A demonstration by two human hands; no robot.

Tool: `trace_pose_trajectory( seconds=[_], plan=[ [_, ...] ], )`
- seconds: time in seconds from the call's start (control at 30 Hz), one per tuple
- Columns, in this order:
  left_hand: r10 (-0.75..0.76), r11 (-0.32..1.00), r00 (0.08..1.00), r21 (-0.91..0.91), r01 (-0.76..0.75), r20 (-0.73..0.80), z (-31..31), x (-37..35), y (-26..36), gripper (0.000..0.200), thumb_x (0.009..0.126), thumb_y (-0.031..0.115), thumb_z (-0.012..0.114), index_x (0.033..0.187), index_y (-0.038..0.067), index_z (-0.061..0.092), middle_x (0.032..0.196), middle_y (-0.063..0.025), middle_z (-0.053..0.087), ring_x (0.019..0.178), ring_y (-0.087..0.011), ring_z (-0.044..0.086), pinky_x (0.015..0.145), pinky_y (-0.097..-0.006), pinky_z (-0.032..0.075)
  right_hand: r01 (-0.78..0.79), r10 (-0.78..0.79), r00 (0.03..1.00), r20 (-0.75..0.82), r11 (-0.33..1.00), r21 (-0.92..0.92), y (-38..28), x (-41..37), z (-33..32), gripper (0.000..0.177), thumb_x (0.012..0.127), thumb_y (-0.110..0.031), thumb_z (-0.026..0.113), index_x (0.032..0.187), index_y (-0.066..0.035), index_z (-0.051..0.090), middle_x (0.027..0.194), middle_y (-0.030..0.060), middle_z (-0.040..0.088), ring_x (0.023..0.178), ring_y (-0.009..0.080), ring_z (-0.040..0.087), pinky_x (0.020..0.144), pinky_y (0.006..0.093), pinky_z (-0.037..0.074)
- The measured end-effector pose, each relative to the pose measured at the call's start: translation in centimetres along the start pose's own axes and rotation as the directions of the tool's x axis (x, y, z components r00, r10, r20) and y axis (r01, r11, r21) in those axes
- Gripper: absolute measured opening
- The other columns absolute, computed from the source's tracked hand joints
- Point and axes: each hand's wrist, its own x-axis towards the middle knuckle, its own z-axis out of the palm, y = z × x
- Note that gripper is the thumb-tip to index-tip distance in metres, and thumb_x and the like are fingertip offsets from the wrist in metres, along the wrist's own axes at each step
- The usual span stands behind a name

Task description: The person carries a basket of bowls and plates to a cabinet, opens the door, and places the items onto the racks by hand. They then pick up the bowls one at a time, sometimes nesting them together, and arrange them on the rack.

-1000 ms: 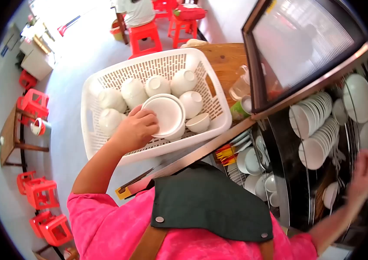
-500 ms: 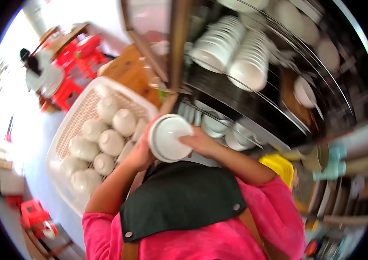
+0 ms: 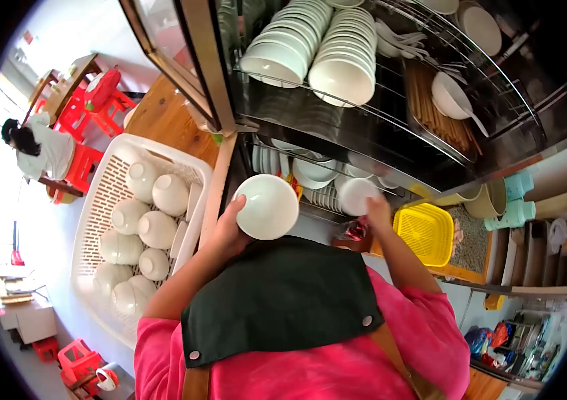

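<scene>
A white bowl (image 3: 267, 207) is in my left hand (image 3: 229, 230), in front of the apron, with its inside facing up and the thumb on its rim. My right hand (image 3: 378, 215), slightly blurred, holds a smaller white dish (image 3: 357, 197) by its edge at the front of the lower rack. White bowls (image 3: 157, 230) lie in a white plastic basket (image 3: 201, 165) on my left. Ahead, two long nested rows of white bowls (image 3: 342, 79) rest on the upper wire rack of a cabinet (image 3: 357, 148). More dishes (image 3: 313, 171) stand on the rack below.
An open glass door (image 3: 175, 50) borders the cabinet's left side. Chopsticks (image 3: 423, 97), spoons and a ladle (image 3: 449, 95) are on the upper rack. A yellow basket (image 3: 423, 235) is at the right. Farther off, a person (image 3: 43, 148) sits among red stools (image 3: 83, 167).
My hands have moved apart. The right hand has gone right with the smaller dish, which is now separate from the bowl in my left hand. The view has shifted.
</scene>
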Motion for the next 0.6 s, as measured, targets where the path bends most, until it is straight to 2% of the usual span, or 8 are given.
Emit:
trace_pose_trajectory(
  seconds=[0.1, 0.13, 0.17, 0.2, 0.33, 0.4, 0.53, 0.6],
  plan=[
    [0.042, 0.999, 0.988, 0.017, -0.045, 0.146, 0.1, -0.1, 0.1, 0.063, 0.082, 0.046, 0.048, 0.131, 0.014, 0.026, 0.126, -0.0119, 0.041, 0.112, -0.0287, 0.045, 0.093, -0.0455, 0.037, 0.175, -0.219, 0.856, -0.468, 0.975, -0.136, 6.9, 6.1, -3.7, 0.028, 0.084, -0.019, 0.046, 0.104, 0.001, 0.049, 0.079, 0.0168, 0.059, 0.061, 0.0261, 0.062, 0.044, 0.0350, 0.050],
    [0.055, 0.998, 0.987, 0.022, -0.059, 0.148, 0.1, -0.1, 0.0, 0.064, 0.081, 0.047, 0.048, 0.130, 0.011, 0.028, 0.125, -0.0125, 0.043, 0.113, -0.0279, 0.045, 0.093, -0.0439, 0.037, 0.176, -0.219, 0.857, -0.466, 0.975, -0.135, 7.4, 7.3, -5.1, 0.028, 0.084, -0.019, 0.046, 0.104, 0.001, 0.049, 0.079, 0.0168, 0.059, 0.061, 0.0261, 0.062, 0.044, 0.0350, 0.050],
    [0.051, 0.998, 0.987, 0.024, -0.055, 0.150, 0.1, 0.0, -0.1, 0.064, 0.081, 0.047, 0.048, 0.130, 0.011, 0.028, 0.125, -0.0125, 0.043, 0.113, -0.0279, 0.045, 0.093, -0.0439, 0.037, 0.055, -0.286, 0.887, -0.363, 0.845, -0.532, 7.6, 8.4, -6.4, 0.030, 0.085, -0.019, 0.046, 0.109, -0.002, 0.047, 0.084, 0.0182, 0.060, 0.065, 0.0284, 0.062, 0.050, 0.0378, 0.051],
    [0.070, 0.997, 0.992, 0.016, -0.072, 0.102, 0.0, 0.1, -0.3, 0.065, 0.081, 0.048, 0.048, 0.130, 0.011, 0.028, 0.124, -0.0126, 0.043, 0.113, -0.0276, 0.045, 0.093, -0.0436, 0.037, -0.049, -0.296, 0.922, -0.248, 0.549, -0.835, 7.7, 9.2, -7.2, 0.033, 0.086, -0.020, 0.045, 0.115, -0.004, 0.045, 0.090, 0.0196, 0.060, 0.069, 0.0308, 0.063, 0.055, 0.0405, 0.052],
    [0.088, 0.996, 0.988, 0.015, -0.091, 0.125, -0.3, 0.1, -0.2, 0.066, 0.080, 0.048, 0.050, 0.129, 0.010, 0.029, 0.124, -0.0127, 0.043, 0.112, -0.0271, 0.045, 0.092, -0.0424, 0.038, -0.205, -0.109, 0.963, -0.248, 0.309, -0.929, 5.2, 9.2, -5.8, 0.032, 0.085, -0.020, 0.047, 0.114, -0.008, 0.052, 0.088, 0.0147, 0.064, 0.073, 0.0310, 0.063, 0.067, 0.0383, 0.051],
    [0.102, 0.993, 0.985, 0.042, -0.109, 0.142, -0.3, -0.1, 0.2, 0.067, 0.079, 0.049, 0.050, 0.129, 0.010, 0.029, 0.124, -0.0125, 0.043, 0.112, -0.0270, 0.045, 0.092, -0.0420, 0.039, -0.149, -0.500, 0.825, -0.264, 0.258, -0.955, 4.8, 8.8, -5.2, 0.030, 0.083, -0.023, 0.049, 0.109, -0.010, 0.055, 0.092, 0.0128, 0.064, 0.082, 0.0298, 0.062, 0.075, 0.0386, 0.050],
    [0.164, 0.980, 0.978, 0.087, -0.176, 0.129, 0.4, -0.6, 0.8, 0.065, 0.075, 0.032, 0.056, 0.130, 0.009, 0.029, 0.124, -0.0109, 0.041, 0.114, -0.0247, 0.042, 0.094, -0.0396, 0.037, -0.174, -0.434, 0.864, -0.255, 0.218, -0.960, 1.6, 7.8, -4.8, 0.029, 0.081, -0.026, 0.052, 0.103, -0.009, 0.059, 0.096, 0.0125, 0.063, 0.090, 0.0302, 0.060, 0.077, 0.0386, 0.048],
    [0.170, 0.967, 0.977, 0.171, -0.191, 0.131, 0.7, -0.5, 0.8, 0.068, 0.068, 0.014, 0.055, 0.130, 0.009, 0.029, 0.124, -0.0097, 0.041, 0.116, -0.0229, 0.039, 0.096, -0.0375, 0.034, -0.095, 0.019, 0.995, -0.094, 0.324, -0.941, -2.8, 4.8, -4.4, 0.036, 0.081, -0.030, 0.054, 0.107, -0.004, 0.057, 0.108, 0.0166, 0.056, 0.092, 0.0302, 0.058, 0.075, 0.0393, 0.048]
  ],
)
